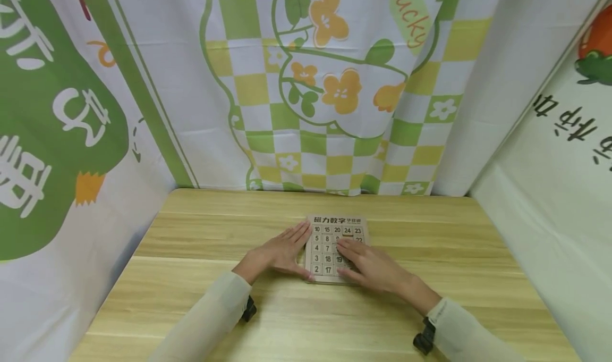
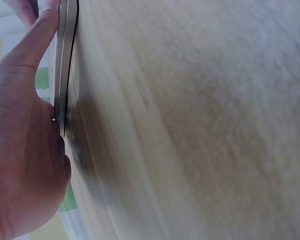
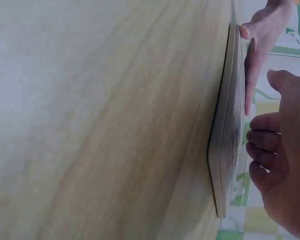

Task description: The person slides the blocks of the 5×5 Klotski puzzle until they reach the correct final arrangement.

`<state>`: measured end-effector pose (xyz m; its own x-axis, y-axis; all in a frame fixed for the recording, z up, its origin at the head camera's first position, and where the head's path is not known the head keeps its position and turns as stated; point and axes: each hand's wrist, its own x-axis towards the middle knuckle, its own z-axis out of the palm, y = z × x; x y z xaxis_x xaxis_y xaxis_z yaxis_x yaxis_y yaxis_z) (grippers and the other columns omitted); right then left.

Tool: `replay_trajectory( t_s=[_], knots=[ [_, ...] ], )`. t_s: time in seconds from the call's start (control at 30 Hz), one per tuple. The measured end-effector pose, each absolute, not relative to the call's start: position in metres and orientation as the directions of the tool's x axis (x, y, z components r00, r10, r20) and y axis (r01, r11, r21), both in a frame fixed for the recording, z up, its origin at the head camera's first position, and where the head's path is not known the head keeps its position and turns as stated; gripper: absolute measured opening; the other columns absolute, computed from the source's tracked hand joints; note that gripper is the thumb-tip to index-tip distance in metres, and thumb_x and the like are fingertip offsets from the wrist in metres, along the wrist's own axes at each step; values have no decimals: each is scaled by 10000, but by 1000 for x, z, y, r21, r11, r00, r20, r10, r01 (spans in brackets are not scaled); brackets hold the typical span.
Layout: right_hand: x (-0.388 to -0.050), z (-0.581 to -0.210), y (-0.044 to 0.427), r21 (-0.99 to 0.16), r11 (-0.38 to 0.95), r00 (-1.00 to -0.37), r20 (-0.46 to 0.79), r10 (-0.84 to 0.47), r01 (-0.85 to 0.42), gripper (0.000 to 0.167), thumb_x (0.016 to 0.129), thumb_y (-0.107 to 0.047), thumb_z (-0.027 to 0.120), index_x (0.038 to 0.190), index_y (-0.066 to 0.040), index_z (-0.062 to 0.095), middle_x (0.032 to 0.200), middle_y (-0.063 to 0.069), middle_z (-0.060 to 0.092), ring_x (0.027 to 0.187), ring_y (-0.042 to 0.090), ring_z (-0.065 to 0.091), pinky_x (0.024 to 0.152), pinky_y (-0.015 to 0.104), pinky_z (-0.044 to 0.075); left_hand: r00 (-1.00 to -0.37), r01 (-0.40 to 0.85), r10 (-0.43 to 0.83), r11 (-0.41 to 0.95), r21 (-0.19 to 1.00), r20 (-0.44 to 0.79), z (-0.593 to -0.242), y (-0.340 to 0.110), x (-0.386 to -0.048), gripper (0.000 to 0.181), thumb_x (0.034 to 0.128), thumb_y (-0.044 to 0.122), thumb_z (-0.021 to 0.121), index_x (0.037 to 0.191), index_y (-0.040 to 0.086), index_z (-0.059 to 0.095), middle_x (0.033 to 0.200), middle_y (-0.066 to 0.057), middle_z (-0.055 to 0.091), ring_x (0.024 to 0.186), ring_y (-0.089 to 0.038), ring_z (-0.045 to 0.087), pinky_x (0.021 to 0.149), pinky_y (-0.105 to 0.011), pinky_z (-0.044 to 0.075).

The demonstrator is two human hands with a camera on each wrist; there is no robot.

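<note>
A pale, wood-coloured number sliding puzzle (image 1: 327,259) lies flat on the table, with printed characters along its top edge. Its square tiles carry black numbers, and a dark gap shows just under the tile 24 (image 1: 347,230). Along the puzzle's left edge lies my left hand (image 1: 286,249), fingers straight near the upper corner and thumb at the lower corner. My right hand (image 1: 375,266) reaches over the right part of the board, index fingertip on the middle tiles. It hides several tiles at the lower right. In the right wrist view, its other fingers (image 3: 264,140) bend loosely above the board.
The wooden table (image 1: 201,319) extends around the puzzle on all sides. A patterned cloth curtain (image 1: 334,160) hangs behind its far edge. White printed cloths stand at left (image 1: 43,277) and right (image 1: 540,202). Dark wrist-worn devices sit at both sleeves.
</note>
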<state>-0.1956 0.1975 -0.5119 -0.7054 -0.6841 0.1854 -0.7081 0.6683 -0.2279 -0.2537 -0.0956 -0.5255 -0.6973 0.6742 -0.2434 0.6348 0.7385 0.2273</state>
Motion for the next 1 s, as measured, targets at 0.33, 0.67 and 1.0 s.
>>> replay_trajectory(
  t_s=[0.33, 0.67, 1.0],
  knots=[
    [-202, -513, 189, -266, 676, -722, 151, -675, -687, 541, 1102, -282, 563, 1528, 47, 513, 1600, 239, 484, 1471, 443, 468, 1212, 601, 393, -692, 638, 676, 737, 225, -253, -520, -95, -252, 1320, 849, 822, 657, 1701, 52, 4, 1776, -122, -86, 1648, -265, -38, 1343, -412, 64],
    [-208, -514, 180, -269, 664, -710, 139, -690, -698, 522, 1116, -258, 526, 1544, 37, 493, 1613, 234, 467, 1483, 446, 449, 1230, 612, 357, -688, 644, 680, 733, 218, -255, -521, -94, -254, 1315, 855, 812, 663, 1700, 42, 14, 1780, -134, -67, 1650, -283, -18, 1346, -421, 77],
    [-214, -516, 175, -266, 650, -695, 133, -706, -711, 503, 1125, -245, 495, 1536, 45, 504, 1601, 225, 489, 1488, 415, 458, 1239, 591, 359, -693, 640, 673, 740, 209, -259, -523, -95, -254, 1324, 848, 839, 641, 1701, 54, 3, 1778, -120, -83, 1650, -275, -24, 1346, -418, 67]
  ],
)
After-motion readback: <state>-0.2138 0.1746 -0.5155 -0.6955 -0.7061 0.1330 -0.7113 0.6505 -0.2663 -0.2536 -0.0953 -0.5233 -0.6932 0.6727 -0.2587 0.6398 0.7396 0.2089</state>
